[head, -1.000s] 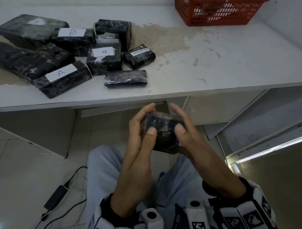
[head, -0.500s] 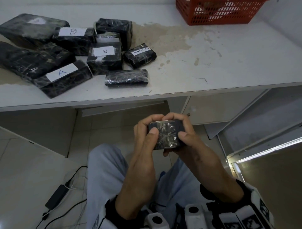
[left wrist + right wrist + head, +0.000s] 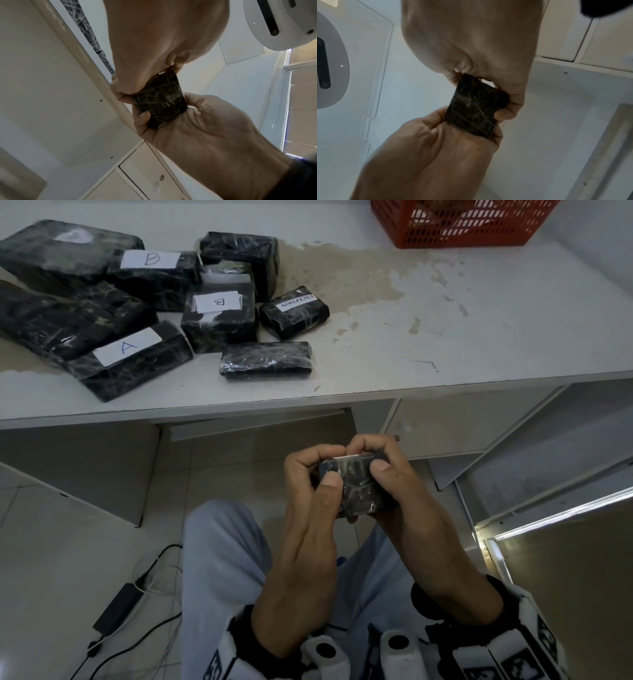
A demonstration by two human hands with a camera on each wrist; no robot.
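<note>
In the head view a small black plastic-wrapped package (image 3: 356, 487) is held over my lap, below the desk edge. My left hand (image 3: 317, 470) grips its left side, thumb on the near face and fingers curled over the top edge. My right hand (image 3: 385, 462) grips the right side the same way. A thin white strip shows along the package's top edge. In the left wrist view the package (image 3: 161, 100) sits between my left hand (image 3: 150, 65) and right hand (image 3: 197, 128). The right wrist view shows the package (image 3: 474, 108) pinched by both hands too.
On the white desk (image 3: 445, 330) lie several black wrapped packages, some labelled: A (image 3: 126, 347), B (image 3: 219, 302), EXCEPTION (image 3: 294, 309). A red basket (image 3: 459, 224) stands at the back right. A power adapter (image 3: 118, 607) with cables lies on the floor at left. An open cabinet door (image 3: 548, 474) is at right.
My fingers went from stretched out around the package to curled over its top edge. The package turned in my hands and sits slightly lower.
</note>
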